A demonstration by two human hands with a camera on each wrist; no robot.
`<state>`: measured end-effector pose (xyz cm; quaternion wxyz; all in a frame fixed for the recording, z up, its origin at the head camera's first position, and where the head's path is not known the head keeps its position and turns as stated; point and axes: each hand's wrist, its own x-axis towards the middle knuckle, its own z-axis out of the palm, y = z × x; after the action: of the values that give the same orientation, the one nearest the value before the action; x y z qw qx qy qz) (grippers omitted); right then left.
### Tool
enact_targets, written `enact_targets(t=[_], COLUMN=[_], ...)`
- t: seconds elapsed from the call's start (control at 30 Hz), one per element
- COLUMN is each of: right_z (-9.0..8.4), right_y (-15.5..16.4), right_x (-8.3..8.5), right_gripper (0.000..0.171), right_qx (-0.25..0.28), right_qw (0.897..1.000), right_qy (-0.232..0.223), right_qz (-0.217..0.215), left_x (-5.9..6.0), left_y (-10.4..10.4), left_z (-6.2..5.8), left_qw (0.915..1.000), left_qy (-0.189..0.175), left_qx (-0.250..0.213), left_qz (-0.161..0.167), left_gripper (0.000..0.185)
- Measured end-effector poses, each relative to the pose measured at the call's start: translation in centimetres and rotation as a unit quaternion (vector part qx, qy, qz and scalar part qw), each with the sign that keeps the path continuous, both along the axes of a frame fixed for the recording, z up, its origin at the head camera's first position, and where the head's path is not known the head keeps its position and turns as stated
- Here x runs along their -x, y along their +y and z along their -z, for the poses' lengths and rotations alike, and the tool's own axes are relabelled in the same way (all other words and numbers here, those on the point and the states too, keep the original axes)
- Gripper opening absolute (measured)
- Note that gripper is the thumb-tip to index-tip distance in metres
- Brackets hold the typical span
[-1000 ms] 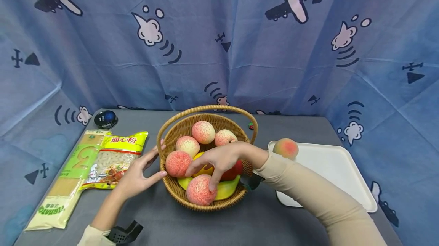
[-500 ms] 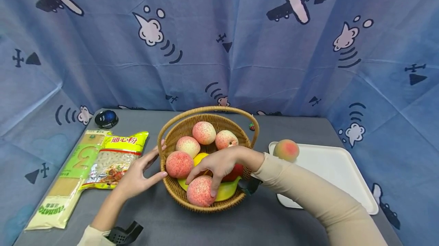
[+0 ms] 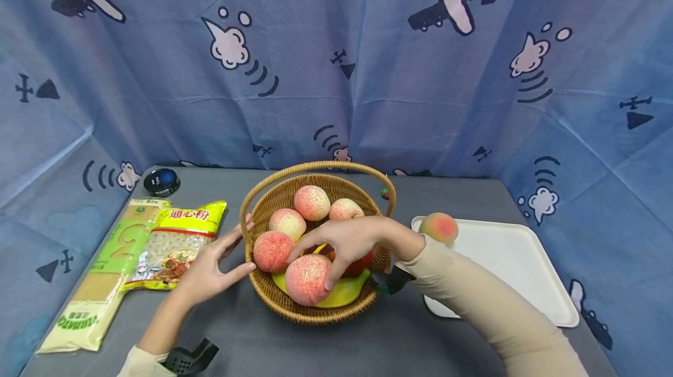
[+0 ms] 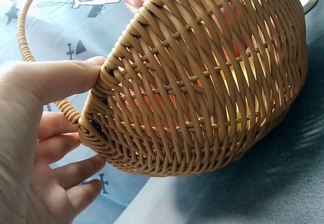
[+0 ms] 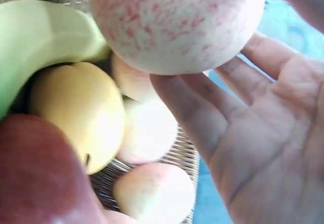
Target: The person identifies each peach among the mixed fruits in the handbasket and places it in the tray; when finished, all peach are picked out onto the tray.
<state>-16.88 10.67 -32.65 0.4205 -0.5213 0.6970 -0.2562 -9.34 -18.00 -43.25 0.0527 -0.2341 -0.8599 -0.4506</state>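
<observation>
Under my right hand (image 3: 351, 242) sits a speckled pink peach (image 3: 307, 279), and I have my fingers (image 5: 202, 118) curled over its top and far side, gripping it at the near edge of the wicker basket (image 3: 315, 314). From the right wrist view the peach (image 5: 177, 24) fills the upper part of the picture, with a yellow fruit (image 5: 81, 113), a green banana (image 5: 40, 37) and a dark red fruit (image 5: 40, 178) just beneath it. My left hand (image 3: 210, 269) rests flat against the basket's left wall, fingers straight, thumb (image 4: 55, 80) pressing on the rim, as the left wrist view shows against the woven side (image 4: 202, 87).

Just beyond my right hand, four more peaches lie in the basket, the nearest one (image 3: 272, 251) between my two hands. The basket's handle (image 3: 315, 165) arches over the back. To the outside of my right forearm lies a white tray (image 3: 515, 266) with a single peach (image 3: 439, 227) at its near corner. Beyond my left hand lie a yellow pasta bag (image 3: 176, 245) and a long spaghetti packet (image 3: 100, 283), touching each other, with a small dark round object (image 3: 161, 182) farther back.
</observation>
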Motion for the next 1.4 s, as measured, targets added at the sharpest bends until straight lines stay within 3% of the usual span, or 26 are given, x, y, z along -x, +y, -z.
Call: enact_targets(t=[0.33,0.53,0.7,1.07,1.2,1.4], right_z=[-1.0,-1.2,-0.9,0.8,1.7,3.6], right_y=[3.5,6.5,9.6,16.6,18.8,21.6], right_x=[-0.8,-2.0,-3.3,-4.7,-5.3,-6.2], right_gripper=[0.063,0.065,0.066,0.07,0.07,0.069], right_qx=[0.125,0.189,0.253,0.315,0.337,0.359], right_qw=[0.989,0.969,0.942,0.883,0.852,0.795], right_qy=[0.01,0.048,0.028,0.069,0.075,0.065], right_qz=[0.08,0.151,0.22,0.34,0.394,0.485], left_x=[0.0,0.0,0.1,0.1,0.1,0.1], left_y=[-0.2,-0.1,-0.1,-0.1,0.0,-0.1], left_z=[-0.1,-0.1,-0.1,0.0,0.0,0.1], left_qw=[0.9999,1.0,1.0,0.9999,0.9999,0.9999], left_qy=[-0.003,0.001,0.008,0.015,0.013,0.008], left_qx=[0.01,0.005,0.0,-0.006,-0.008,-0.006], left_qz=[-0.009,-0.005,-0.002,0.004,0.005,0.003], left_gripper=[0.066,0.066,0.066,0.067,0.067,0.066])
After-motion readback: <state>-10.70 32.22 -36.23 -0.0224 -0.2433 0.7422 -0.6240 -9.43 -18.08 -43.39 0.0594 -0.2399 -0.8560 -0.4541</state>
